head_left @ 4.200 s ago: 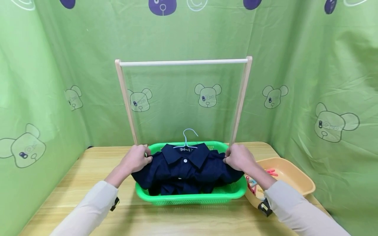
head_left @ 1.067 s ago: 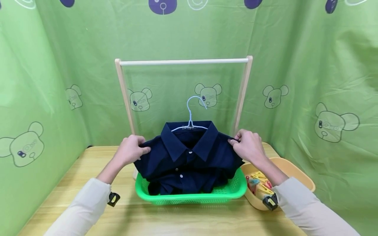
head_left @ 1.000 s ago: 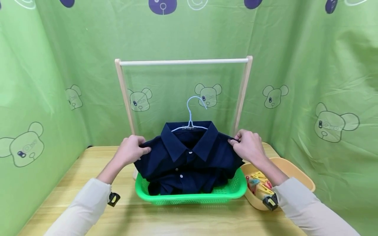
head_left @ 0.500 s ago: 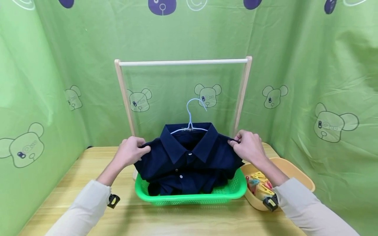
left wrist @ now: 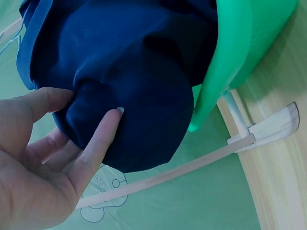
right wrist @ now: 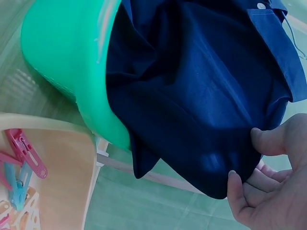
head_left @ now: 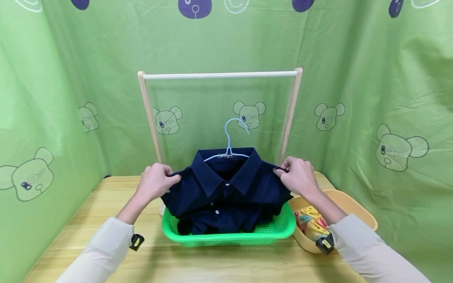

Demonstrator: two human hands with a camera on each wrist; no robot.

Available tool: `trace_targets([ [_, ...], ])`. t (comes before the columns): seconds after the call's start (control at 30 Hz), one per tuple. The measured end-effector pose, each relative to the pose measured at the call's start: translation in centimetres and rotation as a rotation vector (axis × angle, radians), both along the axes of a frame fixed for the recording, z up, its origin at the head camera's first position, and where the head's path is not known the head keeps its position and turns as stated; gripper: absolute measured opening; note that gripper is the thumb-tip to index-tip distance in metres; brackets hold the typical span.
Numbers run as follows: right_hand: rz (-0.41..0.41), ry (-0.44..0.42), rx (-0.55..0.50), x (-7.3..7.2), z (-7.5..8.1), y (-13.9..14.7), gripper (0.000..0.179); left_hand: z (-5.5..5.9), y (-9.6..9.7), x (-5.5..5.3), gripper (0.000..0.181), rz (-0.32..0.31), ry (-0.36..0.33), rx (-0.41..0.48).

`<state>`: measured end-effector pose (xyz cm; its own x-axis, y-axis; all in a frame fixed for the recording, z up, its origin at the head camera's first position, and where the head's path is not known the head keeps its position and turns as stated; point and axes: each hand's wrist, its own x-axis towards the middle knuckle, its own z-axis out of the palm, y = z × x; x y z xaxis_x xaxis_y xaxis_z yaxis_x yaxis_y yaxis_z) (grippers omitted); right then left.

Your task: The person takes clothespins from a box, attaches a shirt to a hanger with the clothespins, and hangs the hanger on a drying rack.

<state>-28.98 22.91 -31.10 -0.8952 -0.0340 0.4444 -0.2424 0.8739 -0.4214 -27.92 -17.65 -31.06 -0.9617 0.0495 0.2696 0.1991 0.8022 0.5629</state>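
A dark navy button-up shirt [head_left: 226, 192] is held up by its shoulders, its lower part bunched in a green plastic basket [head_left: 226, 238]. Inside its collar sits a pale wire hanger [head_left: 228, 137], hook upward above the collar; the hanger's arms are hidden in the cloth. My left hand [head_left: 154, 182] pinches the shoulder on the left side, thumb and fingers on the fabric in the left wrist view too. On the opposite shoulder, my right hand [head_left: 297, 177] pinches the cloth between thumb and fingers, as the right wrist view also shows.
Behind the basket stands a wooden rack with a white crossbar [head_left: 219, 75]. To the right, partly under my right forearm, an orange tub [head_left: 357, 208] holds several coloured clothespins [head_left: 313, 222]. A green patterned curtain [head_left: 212, 43] surrounds the wooden table [head_left: 116, 200].
Since about four seconds ago, both hands have lifted the shirt's shoulders and the hanger has risen with them. Over the last second the hanger and collar have sunk very slightly.
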Motion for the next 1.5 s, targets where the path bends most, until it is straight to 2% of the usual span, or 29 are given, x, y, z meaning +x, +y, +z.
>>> trace_targets([
  [0.2,0.01,-0.007,-0.008,-0.1,-0.1,0.2,0.023,0.0,0.1,0.0,0.043,0.002,0.033,-0.017],
  [0.47,0.016,-0.046,-0.027,0.0,0.0,0.2,0.024,-0.6,-0.2,-0.1,0.036,-0.015,0.068,0.003],
  [0.7,0.019,-0.042,-0.029,0.0,-0.1,0.2,0.025,-0.9,-0.2,-0.1,0.04,-0.029,0.089,-0.009],
  [1.3,0.03,-0.043,-0.037,0.0,0.0,0.1,0.024,-1.2,-0.3,-0.2,0.033,0.006,0.187,-0.018],
  [1.5,0.039,-0.031,-0.035,-0.1,0.0,0.1,0.023,-1.3,-0.4,-0.2,0.031,0.006,0.187,0.001],
])
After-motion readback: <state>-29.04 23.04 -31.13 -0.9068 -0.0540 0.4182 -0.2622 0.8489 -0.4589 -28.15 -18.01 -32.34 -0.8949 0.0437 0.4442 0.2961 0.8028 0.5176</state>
